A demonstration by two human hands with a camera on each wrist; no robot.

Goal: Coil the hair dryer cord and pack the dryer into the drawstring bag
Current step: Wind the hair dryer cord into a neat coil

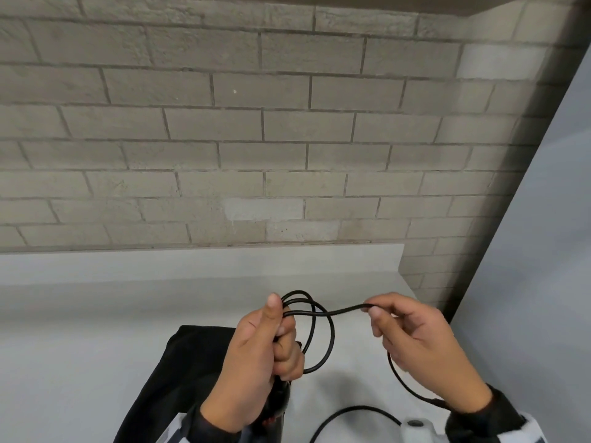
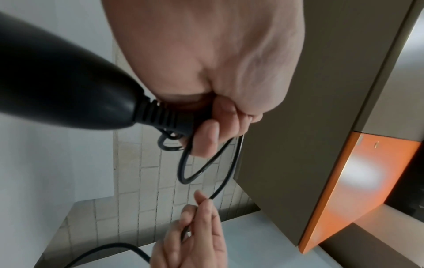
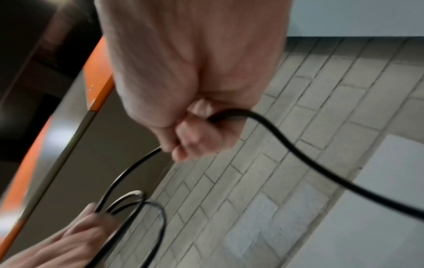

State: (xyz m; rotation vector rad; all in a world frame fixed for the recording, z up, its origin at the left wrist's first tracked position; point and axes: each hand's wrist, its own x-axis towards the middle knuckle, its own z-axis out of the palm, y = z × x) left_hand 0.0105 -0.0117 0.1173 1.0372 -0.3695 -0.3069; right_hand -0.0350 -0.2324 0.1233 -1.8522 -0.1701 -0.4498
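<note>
My left hand grips the black hair dryer by the cord end of its handle, together with a few loops of its black cord. The dryer body fills the left of the left wrist view, its strain relief against my left fingers. From the loops a stretch of cord runs right to my right hand, which pinches it between thumb and fingers. The cord leaves that hand and hangs down. The black drawstring bag lies flat on the counter under my left forearm.
A white counter runs to a grey brick wall. A grey panel bounds the right side. The slack cord curves to a small white object at the bottom edge. An orange-edged cabinet hangs overhead.
</note>
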